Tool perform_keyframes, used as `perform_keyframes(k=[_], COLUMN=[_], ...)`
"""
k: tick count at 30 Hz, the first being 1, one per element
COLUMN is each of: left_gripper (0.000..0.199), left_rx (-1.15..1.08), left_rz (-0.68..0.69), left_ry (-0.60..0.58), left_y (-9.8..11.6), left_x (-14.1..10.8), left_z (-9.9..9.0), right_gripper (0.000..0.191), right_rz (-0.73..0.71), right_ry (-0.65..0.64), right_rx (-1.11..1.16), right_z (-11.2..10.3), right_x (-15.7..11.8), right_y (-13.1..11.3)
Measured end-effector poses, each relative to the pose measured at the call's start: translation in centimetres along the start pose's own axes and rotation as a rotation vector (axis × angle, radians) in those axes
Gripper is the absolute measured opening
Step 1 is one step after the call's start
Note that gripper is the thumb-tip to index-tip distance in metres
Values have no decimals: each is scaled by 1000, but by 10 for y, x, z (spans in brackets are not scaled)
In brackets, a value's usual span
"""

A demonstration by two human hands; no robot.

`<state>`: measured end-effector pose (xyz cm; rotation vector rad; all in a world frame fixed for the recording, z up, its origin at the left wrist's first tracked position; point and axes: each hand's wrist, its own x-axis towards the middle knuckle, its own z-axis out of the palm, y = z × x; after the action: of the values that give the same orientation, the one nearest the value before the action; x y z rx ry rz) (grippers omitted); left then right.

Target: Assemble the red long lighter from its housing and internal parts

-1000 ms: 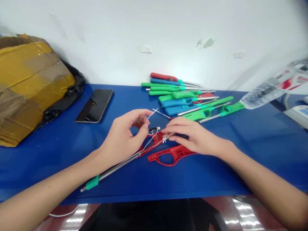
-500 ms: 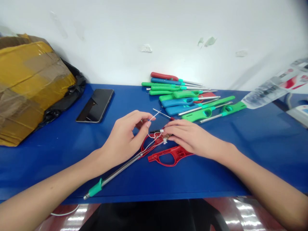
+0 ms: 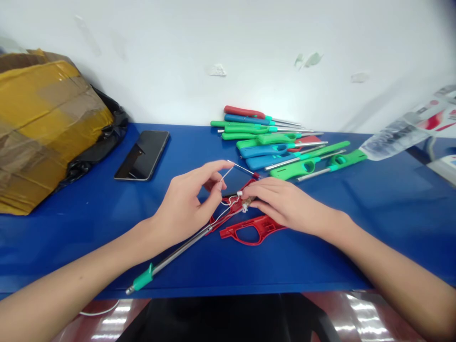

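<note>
My left hand [image 3: 190, 197] is closed on a thin white wire [image 3: 227, 174]. Its thumb presses near the wire's lower end, and the index finger stretches along toward the tip. My right hand [image 3: 285, 199] curls over the brownish fuel tank [image 3: 248, 202] of an opened lighter, with a small white fitting at its end. Under both hands lies one red handle half [image 3: 235, 205], partly covered. Another red handle half [image 3: 254, 231] rests just in front. From the parts a metal lighter tube [image 3: 178, 251] runs to the lower left, carrying a teal collar [image 3: 144, 278].
Several assembled lighters [image 3: 274, 151] in green, blue and red lie at the back. A screwdriver [image 3: 245, 168] is behind my hands. A phone [image 3: 142, 156] and a taped box [image 3: 46, 133] are to the left, a plastic bottle [image 3: 395, 135] to the right.
My left index finger has straightened and reached toward the wire's tip. The right hand has barely moved, and a little more of the fuel tank shows.
</note>
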<state>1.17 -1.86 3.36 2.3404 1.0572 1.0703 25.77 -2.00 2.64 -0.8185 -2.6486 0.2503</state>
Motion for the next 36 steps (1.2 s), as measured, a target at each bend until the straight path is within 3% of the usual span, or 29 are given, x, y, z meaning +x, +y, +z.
perform_keyframes(k=[7,16,23,36], left_gripper=[20,27,13,14], left_rx=[141,9,10,44], left_rz=[170,117,144,130], left_ry=[7,-227,-283,-155], left_y=[-5,-1,0,1], left_x=[-1,1,-5,-10], left_z=[-1,-1,8,20], right_gripper=[20,20,20,24], right_rz=[26,46,45,-33], right_ry=[-12,-12,4,56], right_rx=[10,16,2,-90], right_z=[2,3,5,4], right_x=[-1,-2,-1,-1], right_y=[0,-2,-2,-5])
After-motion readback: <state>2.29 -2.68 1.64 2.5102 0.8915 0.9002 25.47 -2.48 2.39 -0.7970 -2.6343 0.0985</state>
